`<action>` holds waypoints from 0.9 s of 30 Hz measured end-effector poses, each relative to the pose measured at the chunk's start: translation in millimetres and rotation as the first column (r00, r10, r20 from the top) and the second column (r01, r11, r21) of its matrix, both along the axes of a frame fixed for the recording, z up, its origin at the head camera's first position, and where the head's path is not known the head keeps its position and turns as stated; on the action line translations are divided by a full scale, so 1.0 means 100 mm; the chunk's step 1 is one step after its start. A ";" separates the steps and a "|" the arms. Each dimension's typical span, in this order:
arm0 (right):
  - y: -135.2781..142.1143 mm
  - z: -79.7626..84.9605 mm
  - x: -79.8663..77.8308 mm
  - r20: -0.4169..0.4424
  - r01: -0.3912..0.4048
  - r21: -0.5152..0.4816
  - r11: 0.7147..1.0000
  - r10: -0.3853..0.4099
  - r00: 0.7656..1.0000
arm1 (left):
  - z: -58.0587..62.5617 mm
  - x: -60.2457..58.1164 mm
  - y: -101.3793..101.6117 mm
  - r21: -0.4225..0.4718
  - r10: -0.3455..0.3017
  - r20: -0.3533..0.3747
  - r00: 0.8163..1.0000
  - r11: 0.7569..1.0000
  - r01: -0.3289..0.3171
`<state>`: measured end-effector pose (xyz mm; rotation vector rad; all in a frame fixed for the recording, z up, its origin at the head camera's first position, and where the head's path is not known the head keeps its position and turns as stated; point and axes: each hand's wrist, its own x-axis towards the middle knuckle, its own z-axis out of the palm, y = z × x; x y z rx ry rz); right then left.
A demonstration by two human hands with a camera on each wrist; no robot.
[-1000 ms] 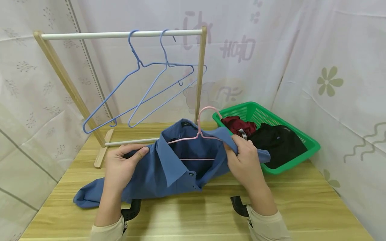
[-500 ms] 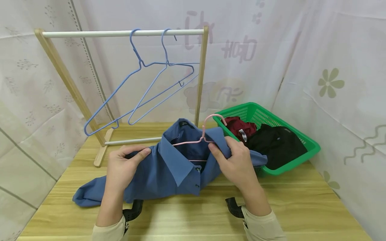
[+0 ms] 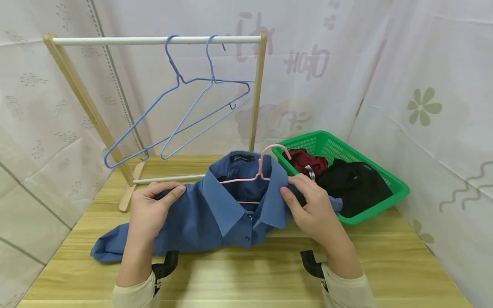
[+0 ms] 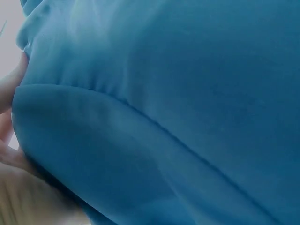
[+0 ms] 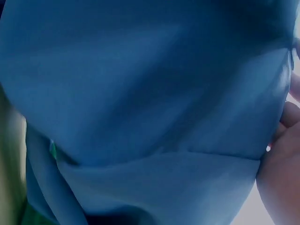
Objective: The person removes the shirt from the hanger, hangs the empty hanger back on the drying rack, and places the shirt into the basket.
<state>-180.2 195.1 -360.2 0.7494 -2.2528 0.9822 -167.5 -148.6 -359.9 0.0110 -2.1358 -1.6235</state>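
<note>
A blue collared shirt (image 3: 192, 218) is held up by both hands, its collar facing up and spread, with dark buttons below it. Inside the neck sits a pink hanger (image 3: 250, 177), its hook rising out of the collar and curving right. My left hand (image 3: 152, 214) pinches the shirt at the left shoulder between thumb and fingers. At the right shoulder, beside the collar, my right hand (image 3: 313, 209) pinches the cloth. Blue fabric (image 4: 154, 117) fills most of the left wrist view, and more shirt cloth (image 5: 140, 93) fills the right one. The hanger's arm ends are hidden inside the shirt.
Behind the shirt stands a wooden rack with a white rail (image 3: 115, 41). Two blue hangers (image 3: 152, 107) hang from the rail. A green basket (image 3: 400, 188) at the right holds a dark red garment (image 3: 308, 162) and a black garment (image 3: 354, 184). Everything stands on a wood-grain table (image 3: 246, 278).
The right collar flap, folded back earlier, now lies down over the front. My right hand has shifted left and then back right to the shoulder. My left hand keeps its pinch.
</note>
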 end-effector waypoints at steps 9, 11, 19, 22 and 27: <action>0.22 -0.07 -0.04 0.144 0.293 0.020 0.956 -0.293 0.945 | 0.06 0.02 -0.15 0.306 -0.063 -0.062 0.996 0.949 0.079; 0.26 -0.09 -0.03 0.215 0.325 0.037 0.945 -0.325 0.921 | 0.06 0.04 -0.17 0.377 -0.086 -0.086 0.993 0.919 0.113; 0.29 -0.11 -0.02 0.283 0.293 0.003 0.956 -0.281 0.917 | 0.02 0.06 -0.22 0.707 -0.265 -0.283 0.922 0.592 0.388; 0.25 -0.08 0.00 0.288 0.291 -0.011 0.957 -0.276 0.917 | 0.00 0.05 -0.22 0.741 -0.382 -0.267 0.885 0.505 0.441; 0.19 -0.01 0.04 0.298 0.280 -0.047 0.959 -0.254 0.920 | 0.02 0.07 -0.25 0.811 -0.481 -0.176 0.859 0.424 0.403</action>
